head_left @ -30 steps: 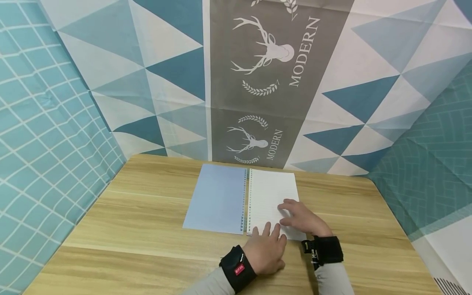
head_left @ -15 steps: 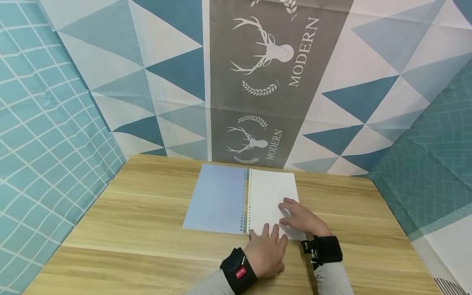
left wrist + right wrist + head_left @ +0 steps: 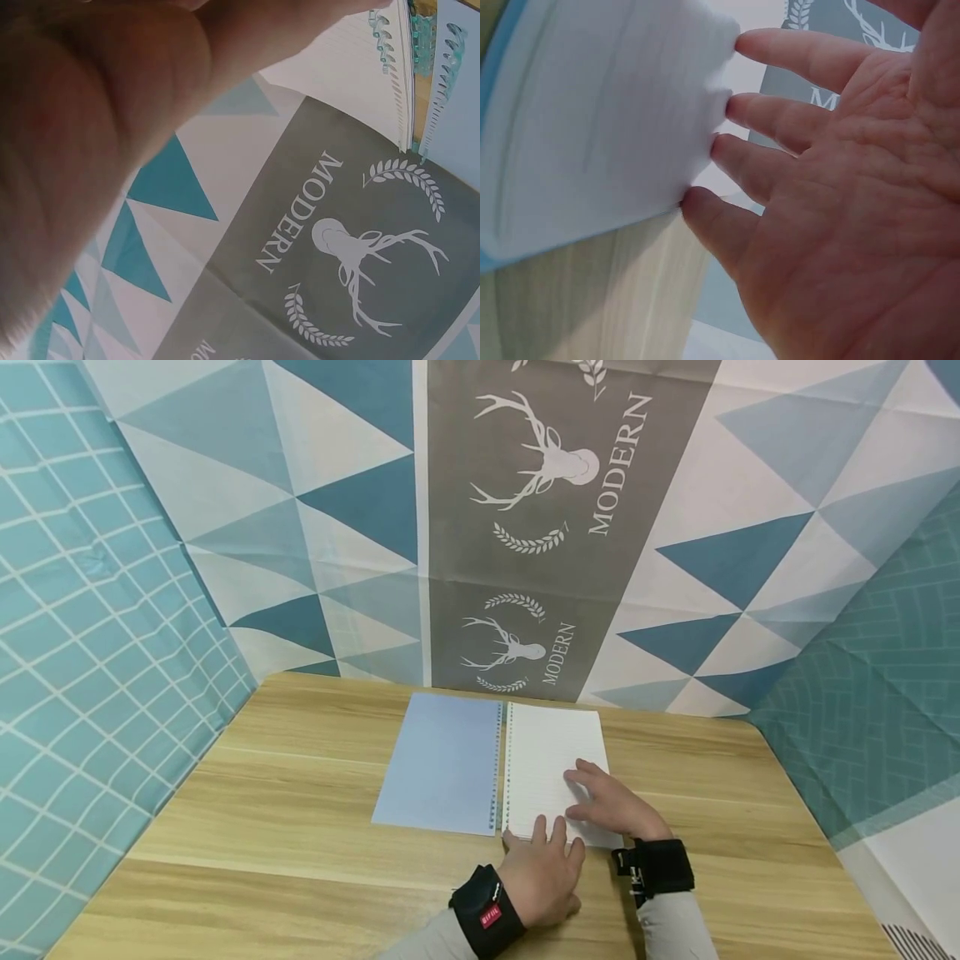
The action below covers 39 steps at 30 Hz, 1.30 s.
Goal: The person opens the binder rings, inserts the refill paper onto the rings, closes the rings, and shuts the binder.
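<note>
A ring-bound notebook lies spread on the table, its light blue cover (image 3: 442, 760) on the left and a white lined page (image 3: 547, 743) on the right. Teal rings (image 3: 381, 41) join the two halves. At the page's near edge, my left hand (image 3: 542, 875) has its fingers spread, fingertips right over the bottom of the sheet. My right hand (image 3: 618, 803) reaches over the page's right side. Seen from the right wrist, its extended fingertips (image 3: 724, 146) meet the paper, with the palm raised off it.
The wooden table (image 3: 285, 827) extends on both sides of the notebook. Behind it stands a patterned backdrop (image 3: 525, 527) with deer heads and triangles, close to the notebook's far edge. A teal tiled cloth (image 3: 97, 610) hangs at the left.
My left hand has slid slightly left and towards me along the page's near edge. The right hand has shifted a little away from me. The notebook stays in place.
</note>
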{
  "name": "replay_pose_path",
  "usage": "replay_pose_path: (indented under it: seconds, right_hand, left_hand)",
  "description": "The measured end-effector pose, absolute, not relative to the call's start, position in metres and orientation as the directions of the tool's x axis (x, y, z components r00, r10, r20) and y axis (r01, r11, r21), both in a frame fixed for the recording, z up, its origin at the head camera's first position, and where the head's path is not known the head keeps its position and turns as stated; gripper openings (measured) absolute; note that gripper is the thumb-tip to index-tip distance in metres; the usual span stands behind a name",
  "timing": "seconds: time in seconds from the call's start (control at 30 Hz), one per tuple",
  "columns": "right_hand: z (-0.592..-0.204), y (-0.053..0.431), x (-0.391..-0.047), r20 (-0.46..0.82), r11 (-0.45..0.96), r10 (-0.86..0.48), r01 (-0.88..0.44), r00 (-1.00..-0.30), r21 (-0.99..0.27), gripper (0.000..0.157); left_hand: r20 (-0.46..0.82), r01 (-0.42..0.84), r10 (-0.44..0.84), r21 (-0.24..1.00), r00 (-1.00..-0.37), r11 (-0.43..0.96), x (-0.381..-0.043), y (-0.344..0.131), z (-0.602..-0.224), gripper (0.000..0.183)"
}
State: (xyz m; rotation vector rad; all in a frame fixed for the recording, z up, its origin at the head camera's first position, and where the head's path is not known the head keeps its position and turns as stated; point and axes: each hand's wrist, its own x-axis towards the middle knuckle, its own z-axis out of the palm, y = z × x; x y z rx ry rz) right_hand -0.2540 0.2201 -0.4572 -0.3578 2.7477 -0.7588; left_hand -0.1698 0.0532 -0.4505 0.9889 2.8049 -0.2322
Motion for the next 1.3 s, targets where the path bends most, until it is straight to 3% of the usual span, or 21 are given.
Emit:
replay_pose_path:
  seconds: [0.2, 0.47, 0.73, 0.97, 1.1, 1.3]
  right_hand:
    - [-0.462, 0.221, -0.256, -0.151, 0.827, -0.338, -0.216, -0.929, -0.519, 0.065]
    - [-0.461, 0.219, -0.255, -0.108, 0.840, -0.359, -0.270, -0.927, -0.470, 0.054]
    - [-0.454, 0.204, -0.254, -0.020, 0.784, -0.400, -0.331, -0.916, -0.525, 0.039]
    - [-0.461, 0.178, -0.254, -0.007, 0.709, -0.518, -0.424, -0.855, -0.564, 0.021]
    - [-0.465, 0.163, -0.252, -0.038, 0.678, -0.586, -0.464, -0.809, -0.571, 0.015]
    - [-0.468, 0.152, -0.251, -0.060, 0.707, -0.570, -0.452, -0.820, -0.544, 0.010]
  left_hand:
    - [-0.195, 0.632, 0.608, -0.097, -0.770, 0.769, -0.170, 0.052, -0.450, 0.072]
    - [-0.235, 0.592, 0.607, 0.138, -0.759, 0.794, -0.187, 0.035, -0.434, 0.064]
    - [-0.100, 0.540, 0.580, 0.263, -0.809, 0.799, -0.219, -0.010, -0.419, 0.033]
    - [-0.130, 0.412, 0.497, 0.404, -0.858, 0.817, -0.242, -0.042, -0.431, 0.011]
    - [-0.149, 0.396, 0.507, 0.458, -0.849, 0.796, -0.248, -0.048, -0.439, 0.016]
    - [-0.149, 0.382, 0.489, 0.447, -0.860, 0.809, -0.250, -0.050, -0.442, 0.025]
